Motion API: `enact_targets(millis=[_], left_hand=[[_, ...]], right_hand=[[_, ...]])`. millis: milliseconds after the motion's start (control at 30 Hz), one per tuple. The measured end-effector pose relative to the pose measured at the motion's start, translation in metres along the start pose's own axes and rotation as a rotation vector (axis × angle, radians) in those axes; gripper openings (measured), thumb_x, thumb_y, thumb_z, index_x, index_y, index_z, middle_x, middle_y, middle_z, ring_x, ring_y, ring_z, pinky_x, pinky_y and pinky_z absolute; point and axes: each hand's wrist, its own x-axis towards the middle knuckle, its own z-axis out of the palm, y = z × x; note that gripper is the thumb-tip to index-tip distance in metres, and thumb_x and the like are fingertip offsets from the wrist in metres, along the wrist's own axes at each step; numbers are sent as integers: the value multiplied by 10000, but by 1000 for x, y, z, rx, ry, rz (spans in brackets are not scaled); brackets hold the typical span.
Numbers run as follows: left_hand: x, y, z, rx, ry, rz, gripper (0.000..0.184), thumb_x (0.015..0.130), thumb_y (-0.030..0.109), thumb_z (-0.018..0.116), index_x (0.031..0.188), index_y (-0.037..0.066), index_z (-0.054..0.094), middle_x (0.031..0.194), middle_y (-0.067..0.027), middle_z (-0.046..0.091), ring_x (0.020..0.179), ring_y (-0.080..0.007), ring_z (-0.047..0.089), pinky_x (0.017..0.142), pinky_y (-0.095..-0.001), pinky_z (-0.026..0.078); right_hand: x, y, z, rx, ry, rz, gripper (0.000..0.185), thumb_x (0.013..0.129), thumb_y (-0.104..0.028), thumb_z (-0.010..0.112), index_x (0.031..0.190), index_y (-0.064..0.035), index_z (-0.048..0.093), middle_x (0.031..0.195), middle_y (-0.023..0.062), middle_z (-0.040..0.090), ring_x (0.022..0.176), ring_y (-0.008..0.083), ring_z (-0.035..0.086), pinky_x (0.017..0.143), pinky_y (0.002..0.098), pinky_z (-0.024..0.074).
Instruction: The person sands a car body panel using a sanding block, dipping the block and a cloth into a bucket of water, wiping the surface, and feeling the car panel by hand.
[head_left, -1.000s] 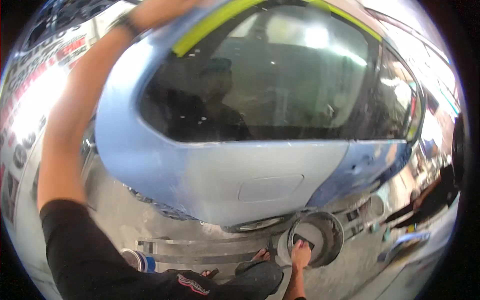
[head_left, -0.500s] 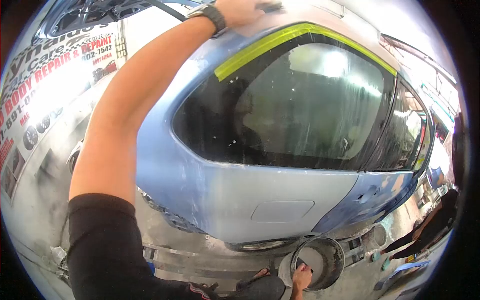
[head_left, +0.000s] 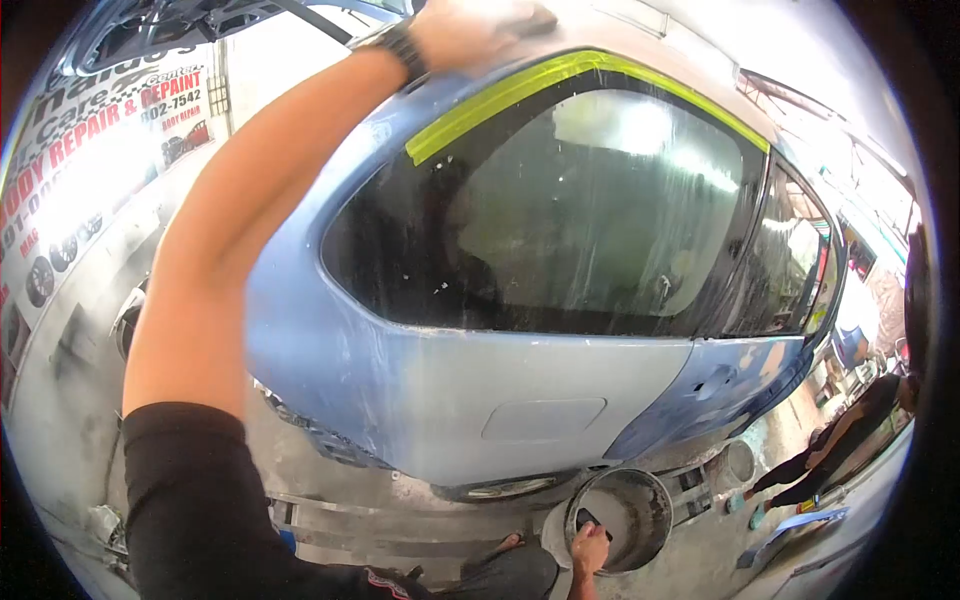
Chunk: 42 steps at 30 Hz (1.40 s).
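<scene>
Two hands work apart around the side window, the landmark here. Above its upper left, the left hand is wrapped over a dark block against the pale bodywork. Well below the window, the right hand pinches a dark flat piece at the near rim of a large bucket.

The block sits near the yellow-green tape edging the window's top; a stroke straying downward could, I judge, lift that strip or scuff the glass. The watch, above the window's left end, might scrape the panel if the wrist dropped. Far below the window, a loose pinch could lose the flat piece into the bucket, and a knock from the bare foot nearby might jolt it.

Blur softens the left fingers, so their exact grip is unclear, and the block's underside is hidden. Whether the pale stuff in the bucket is liquid, or the flat piece touches it, I cannot tell. Right of the window and lower, another person is partly lost to the dark lens edge
</scene>
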Motion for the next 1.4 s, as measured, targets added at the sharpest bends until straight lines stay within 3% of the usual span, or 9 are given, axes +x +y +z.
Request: enact_targets(millis=[233,267,400,533,600,700,800,1067,1400], left_hand=[[-19,-11,24,-51,239,289,413,966,272,578,1357,170,665,1259,-195,686,1159,-381,625,994,-533,495],[-1,8,10,-181,37,39,383,979,250,547,1325,155,682,1198,-197,698,1183,-374,616,970,-530,515],[28,3,52,415,191,88,355,1004,244,506,1329,185,636,1158,-170,698,1143,-356,660,882,-533,567],[25,15,31,169,4,-8,375,1013,228,484,1363,150,594,1306,-197,619,1215,-365,619,944,-529,554],[32,-12,82,291,275,69,460,1023,392,589,1475,343,519,1326,-220,581,1105,-402,610,975,-520,488],[12,-22,71,399,400,281,468,1019,336,571,1483,310,523,1443,-248,495,1200,-390,559,1011,-528,462],[0,-13,50,616,379,317,484,1008,282,553,1489,234,536,1489,-257,459,1281,-392,513,1066,-529,424],[-37,44,2,926,313,307,505,995,285,529,1470,120,572,1544,-252,432,1365,-404,437,1122,-530,351],[-55,64,-12,970,258,332,523,987,319,533,1483,162,583,1563,-220,425,1370,-409,412,1130,-512,328]], right_hand=[[0,-18,-13,28,-89,73,412,974,-387,575,877,5,658,878,249,724,831,473,703,745,576,549],[0,-18,-13,12,-82,85,411,973,-385,576,886,7,664,881,246,727,834,473,704,748,572,551],[-2,-6,-1,-33,-31,36,416,963,-396,593,920,8,681,896,251,729,841,472,702,769,577,545],[2,-9,-9,31,-109,105,422,961,-403,585,962,5,693,962,270,731,883,483,699,787,581,543],[3,-21,-19,26,-157,185,424,961,-401,576,992,4,701,986,272,732,903,490,697,798,584,543],[-4,-26,-25,17,-111,78,444,968,-393,536,968,8,727,932,269,733,914,489,702,820,575,541],[2,-13,-21,-45,-321,-14,628,1049,-518,448,1266,33,657,1155,247,730,1054,461,692,913,556,537],[8,29,31,-151,-260,-92,713,1044,-604,342,972,-40,772,908,216,763,902,489,721,821,565,567],[2,2,-19,-106,-385,-113,618,1079,-501,380,1176,39,665,1133,263,724,1036,443,706,901,521,553]])
